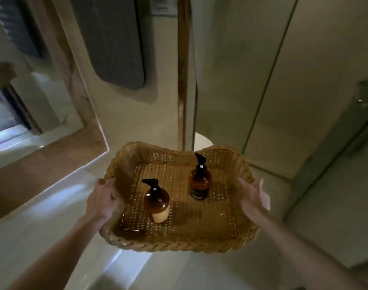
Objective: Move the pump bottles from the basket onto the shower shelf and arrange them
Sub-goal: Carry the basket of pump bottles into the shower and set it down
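**Basket held at both sides, two pump bottles standing inside**

The wicker basket (174, 241) is held up above a pale floor (42, 237). The left hand (103, 198) grips the basket's left rim, its fingers curled over the woven edge. The right hand (254, 197) lies against the basket's right side with its fingers looking fairly straight. It is blurred, so I cannot tell whether it actually grips.

Both bottles stand upright on the basket's flat bottom, between the two hands and touching neither. The pale-banded pump bottle (157, 203) stands in the basket's near left part, closer to the left hand. The dark-banded pump bottle (200, 182) stands in the far right part, closer to the right hand. The two are well apart from each other.

Beyond the basket's far rim rises a wooden post (182, 80).
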